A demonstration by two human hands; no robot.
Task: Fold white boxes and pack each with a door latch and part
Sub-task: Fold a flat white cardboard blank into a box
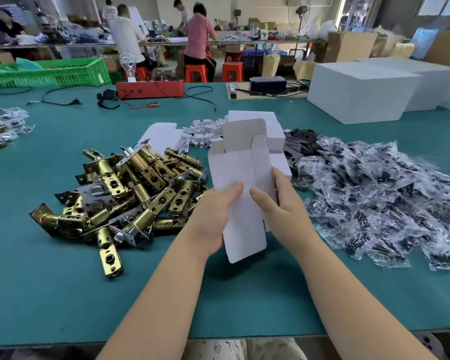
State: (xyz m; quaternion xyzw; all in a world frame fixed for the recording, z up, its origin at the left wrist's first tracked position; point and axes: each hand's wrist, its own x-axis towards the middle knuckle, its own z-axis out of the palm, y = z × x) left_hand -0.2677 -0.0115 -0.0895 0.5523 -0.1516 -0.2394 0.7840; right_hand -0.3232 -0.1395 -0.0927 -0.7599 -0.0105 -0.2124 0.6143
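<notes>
No brand, label or legible writing shows on anything here. The white box (238, 178) is plain card, half unfolded, its grey-lined top flaps standing open. It is held above the green table (50, 294) at centre. The left hand (213, 216) pinches its near edge at 7 o'clock; the right hand (278, 206) grips it at 4 o'clock, thumbs on its face. Brass door latches (130, 190) are piled at 9 o'clock, bagged parts (374, 198) at 3 o'clock.

Both forearms bare, reaching forward, converging at centre. Left hand (213, 214) raised, thumb on top, fingers curled under, grip closed. Right hand (281, 203) just beside it, thumb pointing toward left thumb, fingers wrapped behind. Thumbs near, not touching.
</notes>
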